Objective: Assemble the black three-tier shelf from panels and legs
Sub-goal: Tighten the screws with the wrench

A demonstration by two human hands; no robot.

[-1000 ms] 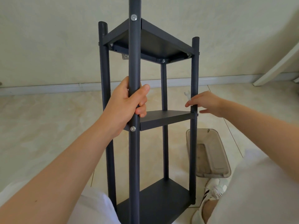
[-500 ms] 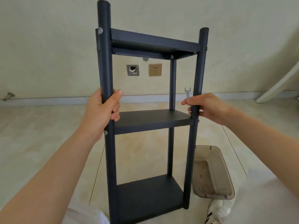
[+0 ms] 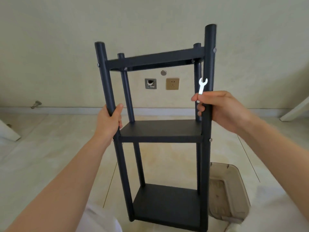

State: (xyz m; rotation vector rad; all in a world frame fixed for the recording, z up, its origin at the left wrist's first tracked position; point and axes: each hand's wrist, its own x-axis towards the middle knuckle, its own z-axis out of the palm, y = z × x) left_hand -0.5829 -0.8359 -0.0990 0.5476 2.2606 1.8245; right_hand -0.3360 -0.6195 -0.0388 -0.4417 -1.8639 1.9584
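Black shelf (image 3: 161, 129), silver wrench (image 3: 202, 85), beige floor (image 3: 50, 148)

the black shelf (image 3: 160, 139) fills the middle of the frame, upright but leaning a little, its top edge slanting up toward the right. three flat black panels sit between four round black legs (image 3: 127, 91): the top panel (image 3: 155, 59) at upper centre, the middle panel (image 3: 160, 129) at the centre, the bottom panel (image 3: 167, 203) at lower centre. silver screws (image 3: 214, 50) show where panels meet legs. the left hand (image 3: 109, 123) grips the left front leg (image 3: 105, 77) just above the middle panel; the right hand (image 3: 220, 109) grips the right front leg (image 3: 209, 64) slightly higher.
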